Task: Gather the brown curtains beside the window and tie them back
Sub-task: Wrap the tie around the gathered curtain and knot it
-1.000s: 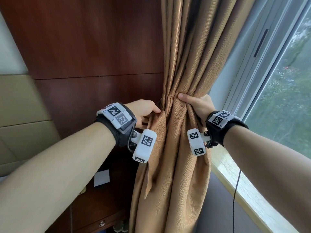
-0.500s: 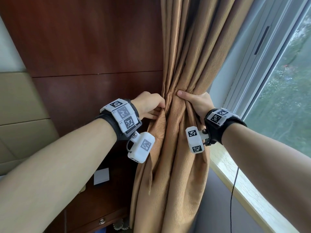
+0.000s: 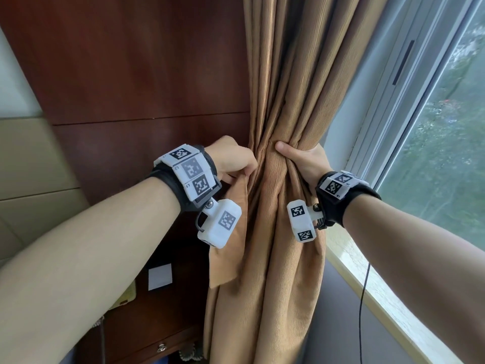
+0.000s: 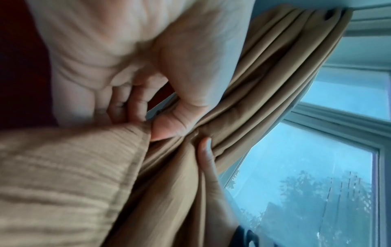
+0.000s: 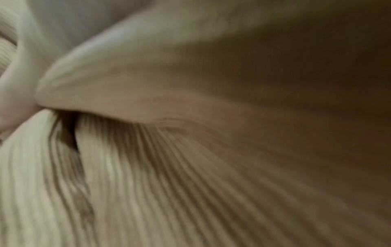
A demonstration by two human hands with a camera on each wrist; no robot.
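The brown curtain (image 3: pixel 286 101) hangs between a dark wood panel and the window, bunched into a narrow waist at mid height. My right hand (image 3: pixel 301 161) grips that waist from the window side, thumb across the front folds. My left hand (image 3: pixel 236 164) is at the curtain's left edge and pinches a flat band of the same brown fabric (image 3: pixel 231 232), which hangs down beside the bundle. In the left wrist view the left thumb (image 4: pixel 169 127) and fingers hold this band (image 4: pixel 74 167) against the folds. The right wrist view shows only blurred ribbed curtain cloth (image 5: pixel 190 167).
A dark wood wall panel (image 3: pixel 131 74) stands left of the curtain, with a padded beige panel (image 3: pixel 29 166) further left. The window (image 3: pixel 446 153) and its pale sill (image 3: pixel 380 292) run along the right. A thin black cord (image 3: pixel 363 298) hangs by the sill. A drawer knob (image 3: pixel 161 346) shows below.
My left hand has moved up and closer to the curtain's edge, drawing the fabric band with it. The right hand keeps its grip at the waist.
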